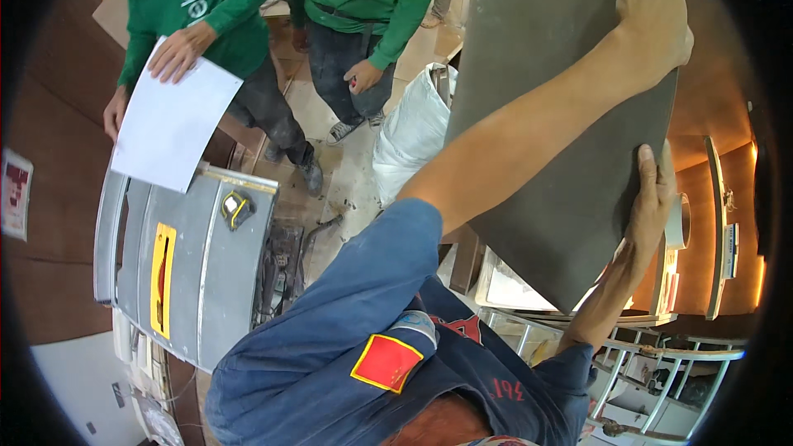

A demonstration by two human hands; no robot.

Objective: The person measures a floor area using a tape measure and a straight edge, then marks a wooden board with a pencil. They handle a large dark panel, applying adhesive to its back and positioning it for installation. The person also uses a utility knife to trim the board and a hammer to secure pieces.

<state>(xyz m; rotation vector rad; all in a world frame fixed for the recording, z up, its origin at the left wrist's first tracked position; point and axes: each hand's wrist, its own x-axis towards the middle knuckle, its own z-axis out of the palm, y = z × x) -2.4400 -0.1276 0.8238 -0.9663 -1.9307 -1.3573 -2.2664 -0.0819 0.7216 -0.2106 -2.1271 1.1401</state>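
A large dark grey board (570,206) stands up in front of me on the right, its lower corner pointing toward my body. My left arm reaches across its face, and my left hand (652,21) is closed at its right edge, high up. Lower along the same edge, my right hand (648,190) grips the board with the thumb on the near face; its other fingers are partly hidden. A small yellowish thing beyond my left hand is too cut off to name.
At left is a grey table saw (186,289) with a yellow insert (163,281) and a tape measure (237,209) on top. A person (198,0) holds a white sheet (173,128); another person (355,16) stands beside. A white sack (409,144) and metal ladder (661,355) are nearby.
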